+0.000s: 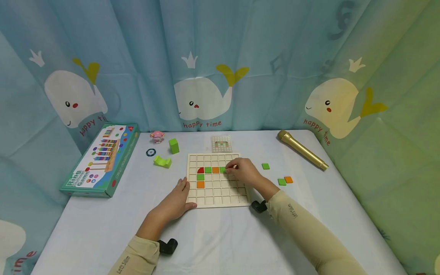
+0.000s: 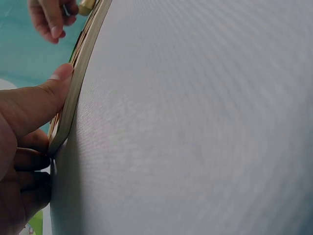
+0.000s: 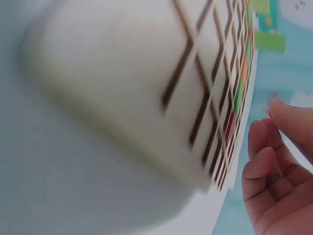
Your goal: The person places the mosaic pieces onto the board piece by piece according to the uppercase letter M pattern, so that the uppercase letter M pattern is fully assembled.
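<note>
A pale wooden grid board [image 1: 220, 196] lies in the middle of the table. On it are a red quarter-round piece [image 1: 201, 170], green tiles [image 1: 207, 170] and orange tiles [image 1: 215, 169] in a row and a short column. My left hand [image 1: 175, 200] holds the board's near left corner, thumb along the front edge and fingers at the left side. Over the right end of the row is my right hand [image 1: 243, 170], fingers loosely bent, with no piece visible between them. Another red piece [image 3: 229, 126] shows on the board below these fingers in the right wrist view.
Right of the board lie loose green tiles [image 1: 266, 166] and an orange tile [image 1: 288, 179], with a gold microphone [image 1: 302, 149] beyond. A pattern card [image 1: 221, 144] lies behind the board. Leftward are green blocks [image 1: 173, 146], a pink figurine [image 1: 157, 136], a round disc [image 1: 151, 152] and a game box [image 1: 103, 160].
</note>
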A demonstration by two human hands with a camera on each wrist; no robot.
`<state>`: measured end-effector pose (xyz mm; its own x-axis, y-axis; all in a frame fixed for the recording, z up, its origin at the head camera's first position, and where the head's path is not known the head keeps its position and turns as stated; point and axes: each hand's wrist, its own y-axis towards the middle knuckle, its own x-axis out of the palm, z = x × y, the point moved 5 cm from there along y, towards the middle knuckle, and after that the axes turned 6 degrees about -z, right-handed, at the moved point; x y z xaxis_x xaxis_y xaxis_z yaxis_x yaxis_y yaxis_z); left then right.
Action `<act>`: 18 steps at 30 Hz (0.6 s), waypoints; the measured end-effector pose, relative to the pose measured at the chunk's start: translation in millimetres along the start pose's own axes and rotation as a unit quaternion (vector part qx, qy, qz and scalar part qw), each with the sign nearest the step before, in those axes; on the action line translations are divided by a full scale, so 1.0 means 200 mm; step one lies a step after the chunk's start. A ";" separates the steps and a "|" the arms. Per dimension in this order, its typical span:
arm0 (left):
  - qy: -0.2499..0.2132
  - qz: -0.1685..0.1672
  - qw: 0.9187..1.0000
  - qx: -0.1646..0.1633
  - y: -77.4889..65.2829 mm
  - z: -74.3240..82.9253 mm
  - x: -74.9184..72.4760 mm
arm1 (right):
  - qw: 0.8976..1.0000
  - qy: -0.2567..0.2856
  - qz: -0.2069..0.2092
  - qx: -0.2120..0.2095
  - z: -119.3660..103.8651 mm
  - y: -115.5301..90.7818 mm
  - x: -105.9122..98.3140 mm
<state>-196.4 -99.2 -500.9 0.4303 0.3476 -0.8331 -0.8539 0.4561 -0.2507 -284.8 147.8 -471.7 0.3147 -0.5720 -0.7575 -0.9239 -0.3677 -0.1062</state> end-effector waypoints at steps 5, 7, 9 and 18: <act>-0.002 0.000 1.000 0.002 0.00 0.00 0.00 | 0.999 -0.010 0.020 0.027 0.09 -0.03 -0.10; -0.003 0.001 1.000 0.002 0.00 0.00 0.00 | 0.999 -0.016 0.026 0.035 0.12 -0.04 -0.14; 0.000 -0.002 1.000 0.001 0.00 0.00 0.00 | 0.998 -0.021 0.031 0.043 0.16 -0.04 -0.17; 0.007 -0.005 1.000 -0.003 0.01 -0.01 0.01 | 0.995 -0.048 0.044 0.072 0.31 -0.09 -0.28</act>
<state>-197.5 -100.0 -503.8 0.4348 0.3319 -0.8371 -0.8515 0.4540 -0.2623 -299.9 232.3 -467.0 0.2149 -0.5224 -0.8252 -0.9709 -0.2057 -0.1226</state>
